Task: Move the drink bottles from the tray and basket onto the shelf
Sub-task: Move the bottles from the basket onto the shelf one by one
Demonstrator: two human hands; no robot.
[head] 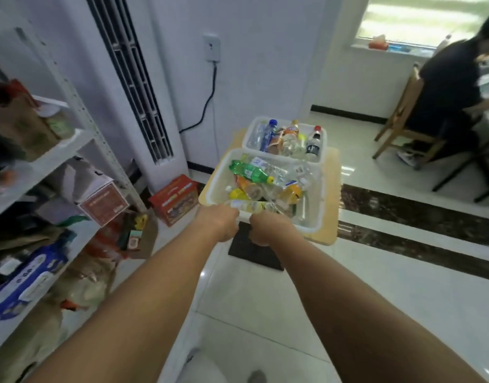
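Observation:
Two white bins stand on a small wooden table. The near white bin holds several bottles lying down, among them a green bottle and orange and yellow ones. The far white bin holds upright bottles, including a blue-capped bottle and a red-capped dark bottle. My left hand and my right hand are both at the near rim of the near bin, fingers curled; whether they grip the rim or a bottle is hidden. The white metal shelf stands at the left.
The shelf carries boxes, bags and a blue pack. A tall white air conditioner stands behind it. A red box sits on the floor. A person sits on a wooden chair at the right. Tiled floor lies in front.

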